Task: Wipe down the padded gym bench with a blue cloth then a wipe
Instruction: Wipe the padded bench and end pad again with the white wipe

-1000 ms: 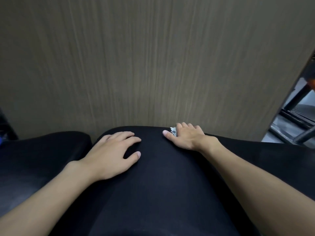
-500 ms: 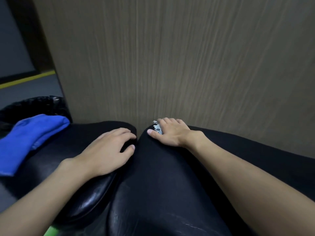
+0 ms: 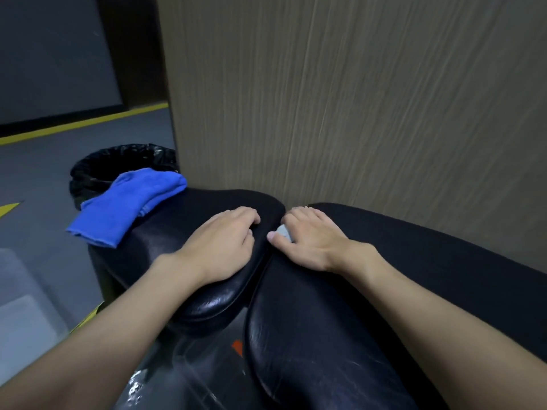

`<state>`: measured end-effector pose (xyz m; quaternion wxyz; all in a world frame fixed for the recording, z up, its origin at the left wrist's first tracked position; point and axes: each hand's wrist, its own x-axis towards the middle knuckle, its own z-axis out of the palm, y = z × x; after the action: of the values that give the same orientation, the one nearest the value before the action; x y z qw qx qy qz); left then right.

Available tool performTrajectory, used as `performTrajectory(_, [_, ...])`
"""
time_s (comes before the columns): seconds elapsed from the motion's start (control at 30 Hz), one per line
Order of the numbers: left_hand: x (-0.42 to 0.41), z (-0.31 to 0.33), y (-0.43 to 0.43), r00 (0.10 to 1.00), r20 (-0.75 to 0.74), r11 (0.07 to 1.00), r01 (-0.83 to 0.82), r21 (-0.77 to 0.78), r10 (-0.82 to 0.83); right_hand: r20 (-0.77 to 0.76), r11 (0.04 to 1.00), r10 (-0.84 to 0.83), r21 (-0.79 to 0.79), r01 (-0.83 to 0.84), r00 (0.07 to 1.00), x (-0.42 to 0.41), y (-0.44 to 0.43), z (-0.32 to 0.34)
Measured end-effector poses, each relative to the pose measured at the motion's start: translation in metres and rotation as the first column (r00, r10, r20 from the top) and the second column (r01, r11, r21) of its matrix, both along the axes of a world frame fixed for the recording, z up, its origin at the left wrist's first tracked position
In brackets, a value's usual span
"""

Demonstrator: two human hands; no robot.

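Note:
The black padded gym bench has two pads: a seat pad (image 3: 177, 229) on the left and a long pad (image 3: 325, 335) on the right, with a gap between them. My left hand (image 3: 220, 247) lies flat on the seat pad's right end, fingers curled at the gap. My right hand (image 3: 307, 238) presses a small white wipe (image 3: 283, 231) onto the near end of the long pad, by the gap; most of the wipe is hidden under the fingers. The blue cloth (image 3: 124, 205) lies crumpled on the seat pad's far left end, away from both hands.
A wood-grain wall panel (image 3: 355, 99) stands right behind the bench. A bin lined with a black bag (image 3: 97, 170) sits on the grey floor beyond the blue cloth. Yellow floor lines (image 3: 83, 122) run at the left. The bench's dark frame (image 3: 192, 374) shows below the gap.
My view has swung left, bringing the blue cloth and the bin into sight. My right hand with the wipe has slid left along the long pad to its end at the gap.

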<state>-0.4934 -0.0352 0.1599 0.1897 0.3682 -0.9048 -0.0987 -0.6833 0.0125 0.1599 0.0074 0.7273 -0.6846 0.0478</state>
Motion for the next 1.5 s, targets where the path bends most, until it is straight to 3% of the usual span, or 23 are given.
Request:
performTrajectory(0.4, [0.011,0.000,0.026,0.992,-0.126,0.989,0.020,0.147,-0.002,0.037,0.987,0.158,-0.033,-0.156,0.987,0.056,0.085,0.002])
performTrajectory(0.67, [0.013,0.008,0.080,0.992,-0.124,0.978,0.014,0.210,0.013,0.099,0.942,0.325,0.056,-0.331,0.941,0.067,0.163,0.009])
performTrajectory(0.87, [-0.004,0.015,0.133,0.998,-0.060,0.971,0.027,0.236,-0.014,0.032,0.957,0.230,0.176,-0.232,0.973,0.020,0.241,0.016])
performTrajectory(1.07, [-0.080,0.021,0.196,0.991,0.006,0.966,0.129,0.226,-0.133,0.069,0.983,0.092,0.154,-0.101,0.993,-0.052,0.305,0.014])
performTrajectory(1.3, [-0.189,0.021,0.252,0.970,0.018,0.951,0.233,0.202,-0.241,0.247,1.000,-0.029,0.013,0.027,0.969,-0.159,0.374,0.011])
performTrajectory(1.5, [-0.299,0.018,0.316,0.938,0.020,0.925,0.337,0.177,-0.345,0.356,0.946,-0.184,-0.188,0.263,0.916,-0.262,0.453,0.016])
